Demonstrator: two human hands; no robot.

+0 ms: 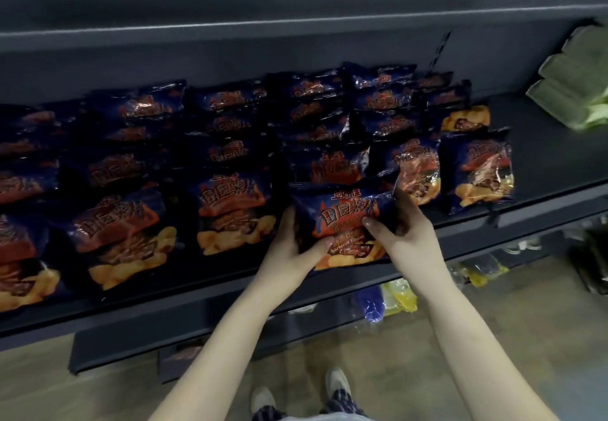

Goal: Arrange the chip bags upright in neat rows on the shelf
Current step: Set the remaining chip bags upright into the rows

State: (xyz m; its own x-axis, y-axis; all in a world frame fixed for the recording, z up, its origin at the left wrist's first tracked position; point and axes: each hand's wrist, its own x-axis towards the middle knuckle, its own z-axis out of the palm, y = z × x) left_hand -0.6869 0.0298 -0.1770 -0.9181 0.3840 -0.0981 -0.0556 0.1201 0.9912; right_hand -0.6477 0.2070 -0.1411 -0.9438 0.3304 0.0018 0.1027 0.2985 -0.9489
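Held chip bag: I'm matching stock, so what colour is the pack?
Dark navy chip bag with an orange-red logo band and yellow chips pictured at the bottom; head view.

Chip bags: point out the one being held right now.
It is the front bag of the fourth row from the left, at the shelf's front edge. Only this one is gripped, left hand and right hand on its sides.

Two hands, one shelf, roughly two dozen dark-blue chip bags (back ones overlap, so inexact).
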